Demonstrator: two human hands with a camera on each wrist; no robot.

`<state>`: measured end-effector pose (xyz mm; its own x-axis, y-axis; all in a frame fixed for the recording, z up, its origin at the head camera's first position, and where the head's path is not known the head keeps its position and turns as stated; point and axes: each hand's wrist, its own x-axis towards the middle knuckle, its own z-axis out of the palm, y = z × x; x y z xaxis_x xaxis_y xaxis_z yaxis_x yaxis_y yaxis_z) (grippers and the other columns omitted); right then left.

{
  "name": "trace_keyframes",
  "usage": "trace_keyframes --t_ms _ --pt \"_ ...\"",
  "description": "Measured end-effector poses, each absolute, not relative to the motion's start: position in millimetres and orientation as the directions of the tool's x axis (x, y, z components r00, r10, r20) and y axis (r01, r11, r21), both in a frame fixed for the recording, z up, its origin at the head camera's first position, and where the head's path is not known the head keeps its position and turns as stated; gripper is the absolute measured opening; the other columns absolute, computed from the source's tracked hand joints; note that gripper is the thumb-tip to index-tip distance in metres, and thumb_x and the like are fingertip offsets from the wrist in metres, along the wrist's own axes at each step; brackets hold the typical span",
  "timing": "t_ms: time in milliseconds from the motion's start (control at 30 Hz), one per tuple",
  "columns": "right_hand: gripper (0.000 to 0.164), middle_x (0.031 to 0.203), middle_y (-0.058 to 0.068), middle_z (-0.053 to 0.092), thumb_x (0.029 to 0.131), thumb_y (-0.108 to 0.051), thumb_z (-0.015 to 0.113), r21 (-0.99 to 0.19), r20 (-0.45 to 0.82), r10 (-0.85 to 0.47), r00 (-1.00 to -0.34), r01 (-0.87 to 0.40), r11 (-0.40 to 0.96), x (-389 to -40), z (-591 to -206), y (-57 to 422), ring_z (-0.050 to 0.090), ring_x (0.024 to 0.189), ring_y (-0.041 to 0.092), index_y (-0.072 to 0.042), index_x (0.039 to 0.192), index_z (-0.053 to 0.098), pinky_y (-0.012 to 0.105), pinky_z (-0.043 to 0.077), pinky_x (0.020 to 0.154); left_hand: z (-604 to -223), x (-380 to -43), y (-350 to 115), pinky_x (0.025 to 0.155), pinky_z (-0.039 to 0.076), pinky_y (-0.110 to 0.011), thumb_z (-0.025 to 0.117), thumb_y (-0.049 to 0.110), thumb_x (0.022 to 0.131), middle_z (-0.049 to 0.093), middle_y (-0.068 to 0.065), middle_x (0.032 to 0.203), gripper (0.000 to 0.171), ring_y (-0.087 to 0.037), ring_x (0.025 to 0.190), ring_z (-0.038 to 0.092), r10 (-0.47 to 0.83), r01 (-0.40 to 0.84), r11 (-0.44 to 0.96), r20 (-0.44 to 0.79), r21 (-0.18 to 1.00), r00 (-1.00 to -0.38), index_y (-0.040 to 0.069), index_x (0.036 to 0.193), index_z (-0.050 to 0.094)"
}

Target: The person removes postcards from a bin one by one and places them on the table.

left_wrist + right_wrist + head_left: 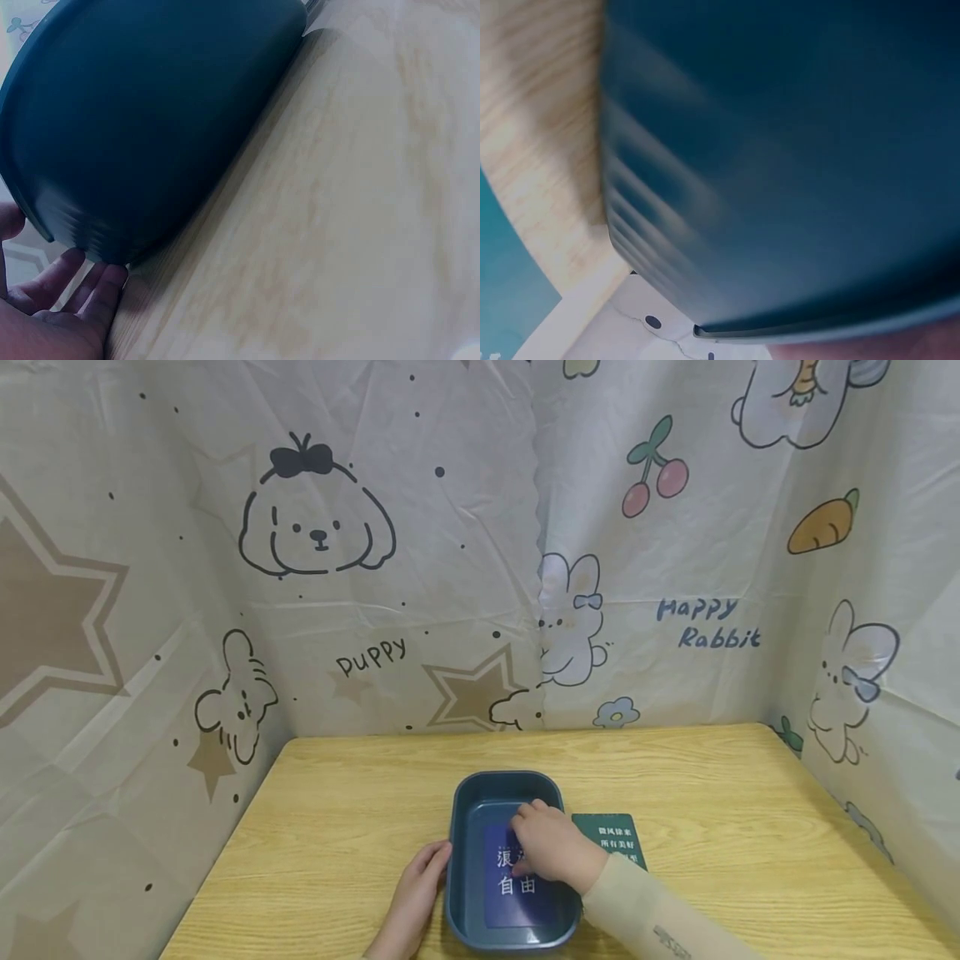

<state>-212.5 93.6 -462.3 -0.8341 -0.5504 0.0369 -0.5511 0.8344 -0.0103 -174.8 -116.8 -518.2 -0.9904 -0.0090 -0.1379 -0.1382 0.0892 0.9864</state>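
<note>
A dark blue-green rectangular tray with rounded corners sits near the table's front. Inside it lies a purple booklet with white characters, partly covered by my right hand. That hand reaches over the tray's right wall, fingers bent down at the booklet's upper part and thumb over its face. I cannot tell whether the fingers pinch it. My left hand holds the tray's left side. In the left wrist view its thumb is at the rim and its fingers press the outer wall.
A green booklet with white characters lies on the table right of the tray, partly behind my right forearm. The wood-grain table is bordered by a printed cloth at the back and both sides.
</note>
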Motion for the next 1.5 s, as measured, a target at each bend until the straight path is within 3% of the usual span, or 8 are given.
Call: trace_keyframes --t_ms 467,1133,1500 --pt "0.063 0.095 0.007 0.066 0.064 -0.05 0.081 0.053 0.014 -0.52 -0.854 -0.518 0.854 -216.7 -460.5 93.4 0.045 0.079 0.018 -0.004 0.105 0.069 0.033 0.049 0.071 -517.9 -175.5 -116.8 0.101 0.043 -0.052 0.046 0.046 0.097 0.058 -0.023 0.128 0.06 -0.028 0.11 0.056 0.0 -0.14 0.093 -0.141 0.986 -0.99 -0.004 0.129 0.052" --pt "0.067 0.092 0.007 0.064 0.062 -0.054 0.08 0.073 0.017 -0.513 -0.858 -0.511 0.857 -222.2 -467.8 94.9 0.044 0.08 0.019 -0.003 0.104 0.07 0.032 0.046 0.07 -517.7 -175.2 -116.1 0.101 0.044 -0.051 0.048 0.045 0.097 0.059 -0.022 0.126 0.058 -0.027 0.109 0.056 -0.017 -0.129 0.089 -0.128 0.988 -0.992 -0.005 0.127 0.054" --pt "0.077 0.1 0.012 0.063 0.058 -0.053 0.083 0.046 0.057 -0.511 -0.858 -0.509 0.859 -222.5 -469.0 95.8 0.05 0.088 0.023 0.0 0.11 0.062 0.038 0.05 0.077 -519.2 -175.4 -115.8 0.1 0.045 -0.05 0.049 0.046 0.096 0.061 -0.02 0.122 0.058 -0.025 0.107 0.057 -0.019 -0.112 0.088 -0.111 0.99 -0.994 -0.004 0.125 0.055"
